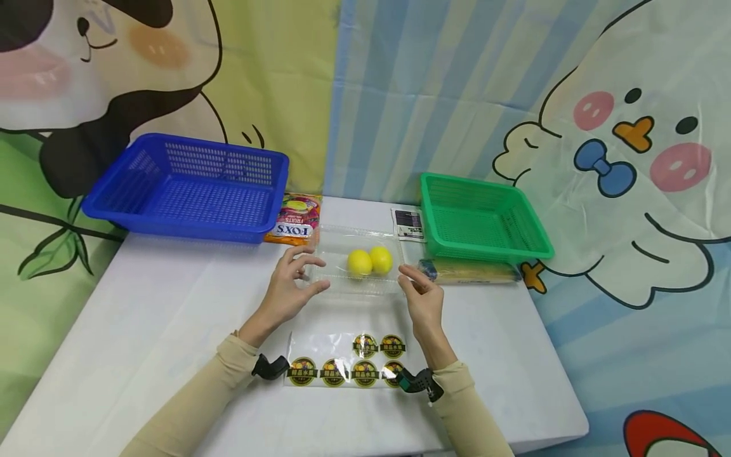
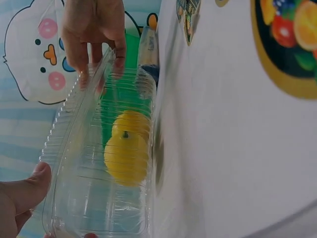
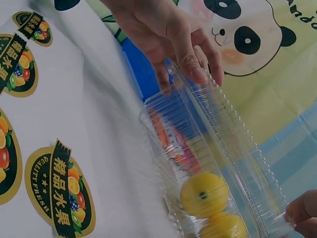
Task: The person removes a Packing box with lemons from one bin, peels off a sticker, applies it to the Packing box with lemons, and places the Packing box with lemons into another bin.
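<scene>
Two yellow lemons lie side by side in a clear plastic clamshell box, seen through its ribbed wall in both wrist views. My left hand holds the box's left end, thumb toward the front and fingers curved behind. At the right end, my right hand pinches the rim near the front corner. The right wrist view has the left hand's fingers over the beaded rim; the left wrist view has the right hand's fingers on the opposite end.
A sheet of round fruit stickers lies in front of the box. Behind stand a blue basket at left and a green basket at right. A FOX'S candy bag, a small printed packet and a long yellowish package lie nearby.
</scene>
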`<action>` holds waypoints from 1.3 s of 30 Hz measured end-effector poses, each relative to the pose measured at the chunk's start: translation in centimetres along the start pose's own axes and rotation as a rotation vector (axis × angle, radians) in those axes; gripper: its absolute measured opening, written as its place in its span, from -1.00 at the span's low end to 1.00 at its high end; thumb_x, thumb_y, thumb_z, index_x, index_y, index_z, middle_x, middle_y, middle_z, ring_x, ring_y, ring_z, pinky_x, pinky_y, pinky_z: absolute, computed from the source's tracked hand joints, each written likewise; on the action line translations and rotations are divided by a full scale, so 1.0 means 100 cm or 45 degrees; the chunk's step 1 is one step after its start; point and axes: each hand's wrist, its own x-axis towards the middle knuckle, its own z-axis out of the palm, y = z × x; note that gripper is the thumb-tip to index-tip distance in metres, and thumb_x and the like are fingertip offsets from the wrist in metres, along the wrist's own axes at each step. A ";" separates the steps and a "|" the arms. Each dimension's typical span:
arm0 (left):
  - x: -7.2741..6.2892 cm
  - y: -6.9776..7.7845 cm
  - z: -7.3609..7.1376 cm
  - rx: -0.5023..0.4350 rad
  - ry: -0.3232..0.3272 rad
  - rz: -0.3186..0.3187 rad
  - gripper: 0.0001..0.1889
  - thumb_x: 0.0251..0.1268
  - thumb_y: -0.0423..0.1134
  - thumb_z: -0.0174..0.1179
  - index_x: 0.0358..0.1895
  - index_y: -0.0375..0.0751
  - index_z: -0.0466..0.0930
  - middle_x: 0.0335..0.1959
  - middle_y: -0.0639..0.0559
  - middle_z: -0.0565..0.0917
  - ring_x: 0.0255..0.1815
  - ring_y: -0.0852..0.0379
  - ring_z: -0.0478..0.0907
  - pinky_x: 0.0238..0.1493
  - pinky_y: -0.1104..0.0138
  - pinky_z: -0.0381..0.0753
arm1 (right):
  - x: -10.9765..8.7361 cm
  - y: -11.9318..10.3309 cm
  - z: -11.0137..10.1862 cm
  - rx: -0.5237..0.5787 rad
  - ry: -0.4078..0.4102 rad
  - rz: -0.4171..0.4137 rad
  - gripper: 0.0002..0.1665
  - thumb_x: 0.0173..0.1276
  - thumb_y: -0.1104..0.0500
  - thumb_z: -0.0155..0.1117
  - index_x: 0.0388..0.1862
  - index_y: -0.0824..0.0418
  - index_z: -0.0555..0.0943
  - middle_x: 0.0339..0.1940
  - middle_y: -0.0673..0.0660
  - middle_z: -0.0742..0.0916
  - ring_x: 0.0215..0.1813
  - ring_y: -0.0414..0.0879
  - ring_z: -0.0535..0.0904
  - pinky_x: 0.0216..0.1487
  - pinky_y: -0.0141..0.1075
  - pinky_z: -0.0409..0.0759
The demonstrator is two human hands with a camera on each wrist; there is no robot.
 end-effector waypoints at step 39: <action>-0.014 0.017 -0.009 0.548 0.187 0.431 -0.75 0.12 -0.15 0.53 -0.16 -0.14 0.77 -0.12 -0.06 0.70 -0.11 -0.10 0.54 -0.08 0.05 0.50 | -0.016 0.013 -0.003 -0.260 0.117 -0.340 -0.76 0.54 0.10 0.34 0.05 0.14 0.80 0.28 0.15 0.71 0.34 0.04 0.57 0.21 -0.05 0.59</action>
